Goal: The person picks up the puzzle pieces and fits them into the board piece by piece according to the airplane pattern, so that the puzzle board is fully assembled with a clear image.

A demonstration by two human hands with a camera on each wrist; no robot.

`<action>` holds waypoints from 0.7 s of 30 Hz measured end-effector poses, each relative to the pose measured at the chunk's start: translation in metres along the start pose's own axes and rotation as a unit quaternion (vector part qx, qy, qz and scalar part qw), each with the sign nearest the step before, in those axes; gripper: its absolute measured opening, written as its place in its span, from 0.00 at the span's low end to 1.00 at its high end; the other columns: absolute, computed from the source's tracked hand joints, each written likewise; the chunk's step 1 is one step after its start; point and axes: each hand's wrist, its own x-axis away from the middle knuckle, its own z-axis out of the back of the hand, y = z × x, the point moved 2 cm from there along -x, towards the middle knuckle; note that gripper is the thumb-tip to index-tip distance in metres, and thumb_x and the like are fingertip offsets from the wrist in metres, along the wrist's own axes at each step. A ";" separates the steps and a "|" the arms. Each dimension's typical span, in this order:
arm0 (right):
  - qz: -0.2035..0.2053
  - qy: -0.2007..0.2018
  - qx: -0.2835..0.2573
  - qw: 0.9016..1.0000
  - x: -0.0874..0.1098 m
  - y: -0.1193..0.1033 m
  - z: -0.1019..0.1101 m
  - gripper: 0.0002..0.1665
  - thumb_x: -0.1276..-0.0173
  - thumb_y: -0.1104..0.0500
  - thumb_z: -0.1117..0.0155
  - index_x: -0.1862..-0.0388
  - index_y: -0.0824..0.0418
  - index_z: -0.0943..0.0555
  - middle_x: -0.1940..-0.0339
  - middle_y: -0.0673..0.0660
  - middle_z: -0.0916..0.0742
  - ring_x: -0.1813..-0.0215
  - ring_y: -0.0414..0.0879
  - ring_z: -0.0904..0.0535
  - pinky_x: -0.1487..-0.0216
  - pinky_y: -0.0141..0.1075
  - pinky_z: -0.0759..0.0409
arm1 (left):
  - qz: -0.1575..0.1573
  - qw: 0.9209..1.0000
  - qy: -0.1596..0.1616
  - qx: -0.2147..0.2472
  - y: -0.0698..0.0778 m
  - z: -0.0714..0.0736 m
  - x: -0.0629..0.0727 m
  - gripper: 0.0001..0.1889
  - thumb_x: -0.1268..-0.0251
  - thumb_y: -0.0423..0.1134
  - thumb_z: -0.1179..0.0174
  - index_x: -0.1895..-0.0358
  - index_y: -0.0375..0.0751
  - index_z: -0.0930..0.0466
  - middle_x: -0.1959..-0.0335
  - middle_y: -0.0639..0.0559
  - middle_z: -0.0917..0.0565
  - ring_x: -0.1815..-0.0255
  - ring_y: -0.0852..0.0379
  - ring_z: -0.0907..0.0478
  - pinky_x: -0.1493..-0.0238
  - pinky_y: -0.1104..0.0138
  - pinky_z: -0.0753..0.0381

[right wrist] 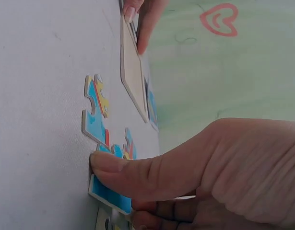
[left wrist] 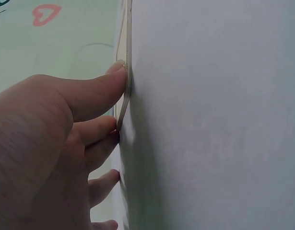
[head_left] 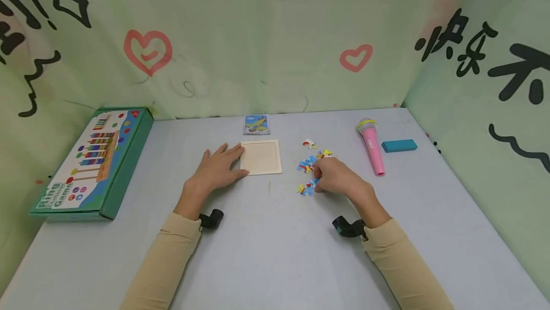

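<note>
My left hand (head_left: 220, 167) rests with spread fingers along the left edge of a light wooden puzzle tray (head_left: 260, 158); thumb and fingertips touch its rim. In the left wrist view the tray (left wrist: 128, 57) appears edge-on beside the thumb. My right hand (head_left: 337, 176) is over a scatter of jigsaw pieces (head_left: 307, 165) to the tray's right. In the right wrist view its thumb lies on a blue puzzle piece (right wrist: 111, 194), pinching it with curled fingers that are partly hidden. Beside it lies a blue, yellow and red piece (right wrist: 94, 120).
Behind the tray lies a small picture card (head_left: 256, 124) with an airplane. A pink microphone (head_left: 372, 150) and a teal block (head_left: 399, 145) lie at the right. On the left is a large green toy box (head_left: 94, 162). A green curtain wall borders the table.
</note>
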 end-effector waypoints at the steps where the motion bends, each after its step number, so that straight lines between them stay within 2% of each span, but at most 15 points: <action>1: 0.005 0.003 -0.001 1.000 0.000 0.000 0.000 0.12 0.46 0.68 0.25 0.69 0.64 0.21 0.69 0.56 0.21 0.64 0.48 0.28 0.67 0.35 0.30 | 0.001 1.000 -0.001 0.000 0.000 0.000 0.000 0.39 0.30 0.59 0.44 0.21 0.49 0.45 0.19 0.55 0.44 0.17 0.42 0.54 0.24 0.33 0.60; 7: 0.044 0.007 -0.012 0.999 -0.001 -0.005 0.003 0.08 0.44 0.74 0.36 0.68 0.63 0.19 0.70 0.57 0.19 0.63 0.48 0.26 0.65 0.35 0.28 | 0.006 1.000 0.000 -0.001 0.000 0.001 -0.001 0.40 0.31 0.59 0.43 0.21 0.48 0.44 0.19 0.54 0.43 0.17 0.41 0.52 0.24 0.34 0.58; 14: 0.062 0.012 -0.052 0.997 -0.002 -0.006 0.021 0.08 0.38 0.73 0.41 0.67 0.62 0.20 0.74 0.55 0.23 0.67 0.48 0.28 0.66 0.35 0.30 | 0.000 1.000 0.006 -0.007 0.003 0.002 0.000 0.39 0.31 0.57 0.42 0.22 0.46 0.43 0.19 0.52 0.42 0.18 0.41 0.50 0.24 0.33 0.56; 18: 0.062 0.010 -0.099 0.993 -0.007 -0.009 0.025 0.08 0.33 0.71 0.45 0.61 0.64 0.20 0.71 0.57 0.23 0.72 0.48 0.23 0.66 0.36 0.23 | -0.001 1.000 0.008 -0.013 0.004 0.000 0.001 0.39 0.30 0.57 0.43 0.21 0.46 0.43 0.19 0.52 0.42 0.18 0.42 0.51 0.24 0.33 0.55; 21: 0.052 0.017 -0.146 0.988 -0.015 -0.012 0.024 0.06 0.31 0.69 0.43 0.57 0.66 0.22 0.67 0.60 0.22 0.75 0.49 0.18 0.66 0.38 0.16 | 0.000 1.000 0.010 -0.012 0.004 0.000 0.001 0.39 0.30 0.57 0.43 0.21 0.46 0.44 0.19 0.52 0.42 0.18 0.42 0.51 0.24 0.33 0.55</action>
